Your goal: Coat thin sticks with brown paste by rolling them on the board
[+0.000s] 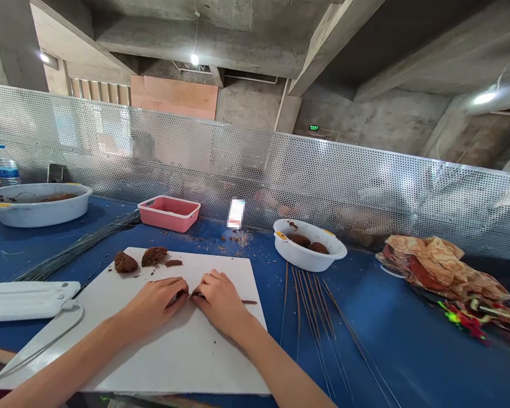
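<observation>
Brown paste [181, 296] coats a thin stick [250, 302] on our white board [153, 362]. Our left hand [155, 303] and right hand [219, 300] are closed, pinching it together. Two brown lumps [126, 262] sit near them.

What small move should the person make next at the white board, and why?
Probably roll the thin brown-coated stick under both palms. The left hand and right hand meet over it on the white board, and the brown coating looks thin where the stick shows past the right hand.
</observation>
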### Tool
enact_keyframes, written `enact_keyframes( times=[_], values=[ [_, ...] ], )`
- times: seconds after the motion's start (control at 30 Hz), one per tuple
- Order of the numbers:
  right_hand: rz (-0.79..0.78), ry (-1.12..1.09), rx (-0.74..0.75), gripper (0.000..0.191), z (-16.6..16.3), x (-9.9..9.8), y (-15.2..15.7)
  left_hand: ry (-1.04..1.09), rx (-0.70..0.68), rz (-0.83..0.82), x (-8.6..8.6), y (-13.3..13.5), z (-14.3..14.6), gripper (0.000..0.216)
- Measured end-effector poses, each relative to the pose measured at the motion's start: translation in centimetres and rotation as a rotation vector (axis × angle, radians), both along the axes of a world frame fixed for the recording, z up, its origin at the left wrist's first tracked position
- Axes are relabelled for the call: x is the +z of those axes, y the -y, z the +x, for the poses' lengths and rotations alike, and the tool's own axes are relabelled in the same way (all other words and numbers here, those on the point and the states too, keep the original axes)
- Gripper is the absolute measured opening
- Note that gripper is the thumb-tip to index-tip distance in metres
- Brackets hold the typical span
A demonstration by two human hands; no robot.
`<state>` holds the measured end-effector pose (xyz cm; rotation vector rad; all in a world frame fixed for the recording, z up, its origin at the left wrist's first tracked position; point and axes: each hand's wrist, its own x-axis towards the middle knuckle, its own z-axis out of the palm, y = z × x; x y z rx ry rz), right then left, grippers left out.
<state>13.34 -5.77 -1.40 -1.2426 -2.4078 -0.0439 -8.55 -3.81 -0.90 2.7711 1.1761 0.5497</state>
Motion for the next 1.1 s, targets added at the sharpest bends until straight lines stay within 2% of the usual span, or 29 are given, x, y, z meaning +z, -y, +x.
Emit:
enact_keyframes(
  times=[0.23, 0.4, 0.5, 0.73, 0.97, 1.0, 1.1],
  values=[
    [0.022, -0.039, 0.033, 0.027, 0.5, 0.2, -0.1, 0.038, -0.013, 0.009, -0.1, 0.0, -0.1, 0.022],
    [0.100, 0.009, 0.043, 0.016, 0.2, -0.2, -0.3, 0.051, 0.003, 0.012, -0.2, -0.1, -0.2, 0.022],
    [0.094, 0.027, 0.050, 0.011, 0.1, -0.2, -0.2, 0.034, 0.016, 0.004, -0.2, -0.1, -0.2, 0.022],
    [0.062, 0.021, 0.044, 0.015, 0.0, -0.1, -0.1, 0.042, 0.018, 0.027, -0.2, 0.0, -0.1, 0.021],
    [0.097, -0.012, 0.062, 0.017, 0.2, -0.6, -0.6, 0.049, 0.029, 0.021, -0.3, -0.2, -0.2, 0.023],
    [0.109, -0.032, 0.060, 0.019, 0.2, -0.7, -0.7, 0.045, 0.036, 0.019, -0.4, -0.2, -0.3, 0.023],
    [0.130, -0.101, 0.070, 0.041, 0.3, -0.9, -0.8, 0.037, 0.044, 0.014, -0.5, -0.4, -0.3, 0.023]
  ],
)
